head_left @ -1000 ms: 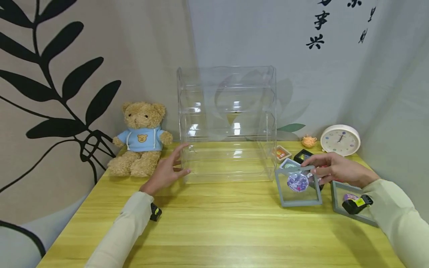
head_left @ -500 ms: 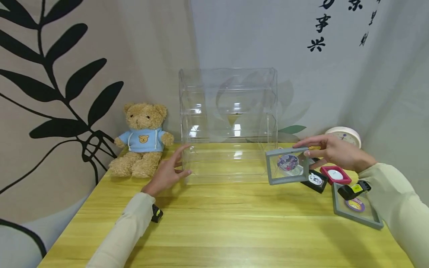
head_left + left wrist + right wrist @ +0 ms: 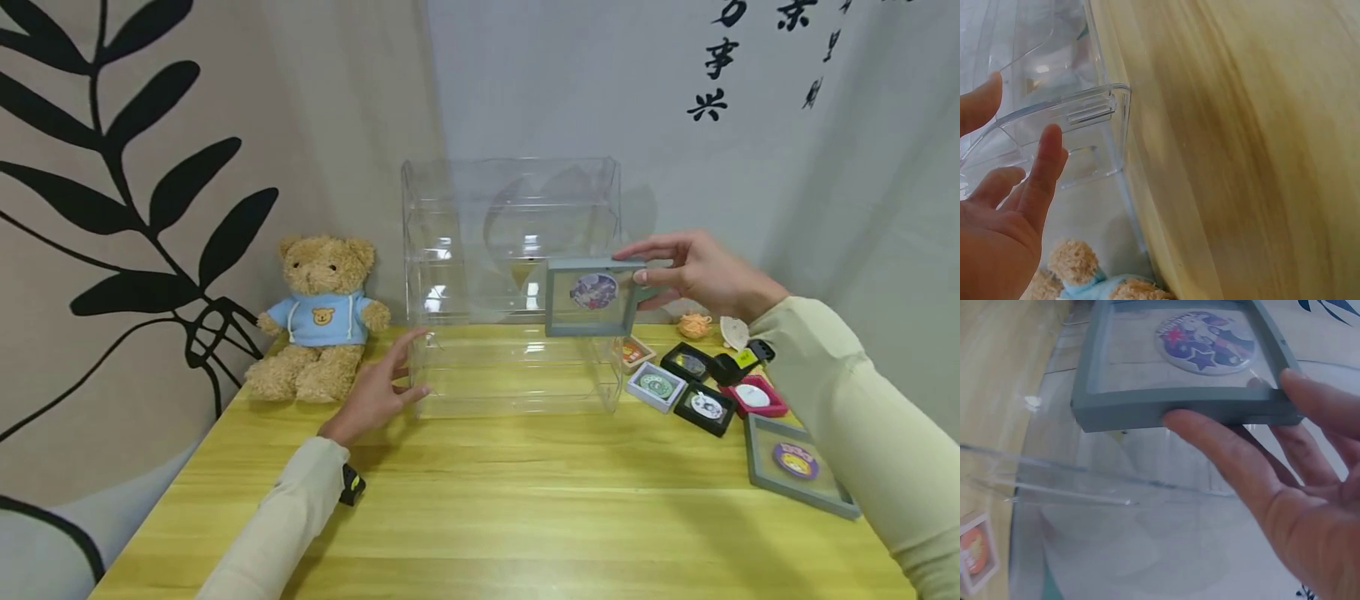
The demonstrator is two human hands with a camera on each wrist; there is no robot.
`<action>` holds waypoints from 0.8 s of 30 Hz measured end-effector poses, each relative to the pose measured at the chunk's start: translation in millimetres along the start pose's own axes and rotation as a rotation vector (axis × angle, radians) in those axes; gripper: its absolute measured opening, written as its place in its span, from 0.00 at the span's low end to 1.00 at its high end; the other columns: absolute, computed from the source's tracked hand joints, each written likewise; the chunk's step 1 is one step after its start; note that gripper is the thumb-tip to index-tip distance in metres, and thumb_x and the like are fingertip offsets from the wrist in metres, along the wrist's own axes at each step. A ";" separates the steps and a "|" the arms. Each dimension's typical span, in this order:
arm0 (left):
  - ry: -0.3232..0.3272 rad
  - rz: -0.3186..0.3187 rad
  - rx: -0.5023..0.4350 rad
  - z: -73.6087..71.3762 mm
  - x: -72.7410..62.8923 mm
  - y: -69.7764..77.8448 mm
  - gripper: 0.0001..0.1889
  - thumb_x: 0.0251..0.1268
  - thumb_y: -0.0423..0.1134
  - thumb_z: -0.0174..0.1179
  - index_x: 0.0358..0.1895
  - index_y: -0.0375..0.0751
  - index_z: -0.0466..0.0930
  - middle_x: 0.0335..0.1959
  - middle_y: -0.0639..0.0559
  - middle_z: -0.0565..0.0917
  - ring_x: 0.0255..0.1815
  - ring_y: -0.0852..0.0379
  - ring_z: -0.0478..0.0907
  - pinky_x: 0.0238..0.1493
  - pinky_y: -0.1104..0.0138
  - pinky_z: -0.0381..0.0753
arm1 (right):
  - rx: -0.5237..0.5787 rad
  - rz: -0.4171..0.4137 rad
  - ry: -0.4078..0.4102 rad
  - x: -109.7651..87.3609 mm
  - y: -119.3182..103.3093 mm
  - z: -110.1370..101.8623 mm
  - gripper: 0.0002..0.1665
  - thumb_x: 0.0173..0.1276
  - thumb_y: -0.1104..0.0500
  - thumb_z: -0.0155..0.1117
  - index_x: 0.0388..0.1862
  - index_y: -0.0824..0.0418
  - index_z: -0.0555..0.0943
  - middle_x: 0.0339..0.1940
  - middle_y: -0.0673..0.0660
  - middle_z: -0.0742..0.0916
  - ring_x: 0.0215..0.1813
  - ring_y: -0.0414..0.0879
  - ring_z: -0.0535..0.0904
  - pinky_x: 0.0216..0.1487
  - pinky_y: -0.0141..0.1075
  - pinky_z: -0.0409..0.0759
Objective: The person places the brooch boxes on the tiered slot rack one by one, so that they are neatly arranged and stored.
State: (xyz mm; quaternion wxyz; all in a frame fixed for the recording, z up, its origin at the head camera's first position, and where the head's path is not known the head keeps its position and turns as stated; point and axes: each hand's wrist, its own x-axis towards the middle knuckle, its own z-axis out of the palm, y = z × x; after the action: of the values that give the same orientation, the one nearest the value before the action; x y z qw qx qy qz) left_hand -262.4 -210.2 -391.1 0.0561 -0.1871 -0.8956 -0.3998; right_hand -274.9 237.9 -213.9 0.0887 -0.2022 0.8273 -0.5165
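My right hand grips a grey-blue square display frame by its right side, thumb on one face and fingers on the other. Behind its clear film sits a round purple badge. I hold it upright in the air, in front of the right part of a clear plastic display rack with stepped shelves. At the rack's lower left side is my left hand, fingers spread and holding nothing. In the left wrist view its fingertips are close to the rack's edge; contact cannot be told.
Right of the rack lie small badge frames: orange, lilac, black and red. A larger grey frame lies nearer. A teddy bear sits left. An orange figure and a partly hidden clock stand behind.
My right hand has lifted the grey frame off the right side of the table and carried it up and left to the rack. The left hand has stayed in place.
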 end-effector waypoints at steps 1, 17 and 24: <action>0.003 0.006 0.001 0.0 0.0 0.1 0.48 0.62 0.37 0.70 0.78 0.74 0.51 0.81 0.36 0.54 0.65 0.27 0.75 0.53 0.49 0.89 | -0.006 -0.009 0.009 5.0 -4.7 0.8 0.24 0.74 0.67 0.59 0.69 0.62 0.75 0.68 0.58 0.80 0.52 0.45 0.87 0.53 0.50 0.90; 0.022 0.013 0.000 0.2 -2.4 1.0 0.50 0.61 0.33 0.70 0.78 0.74 0.50 0.80 0.31 0.56 0.64 0.27 0.76 0.50 0.51 0.91 | -0.034 -0.168 0.148 77.1 -69.4 6.5 0.21 0.76 0.67 0.55 0.66 0.61 0.78 0.61 0.52 0.78 0.53 0.40 0.86 0.47 0.38 0.92; 0.027 -0.002 0.011 1.6 -3.6 3.5 0.49 0.59 0.33 0.71 0.79 0.64 0.52 0.76 0.26 0.61 0.63 0.26 0.77 0.49 0.50 0.91 | -0.070 -0.190 0.258 102.8 -96.9 6.7 0.22 0.75 0.67 0.57 0.66 0.59 0.79 0.54 0.48 0.79 0.55 0.43 0.84 0.48 0.35 0.91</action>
State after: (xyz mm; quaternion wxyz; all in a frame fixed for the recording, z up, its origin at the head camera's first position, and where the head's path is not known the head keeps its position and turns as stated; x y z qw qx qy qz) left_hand -257.6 -208.0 -390.6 0.0691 -0.1805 -0.8970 -0.3976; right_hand -341.8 151.4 -124.2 -0.0745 -0.2144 0.8266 -0.5150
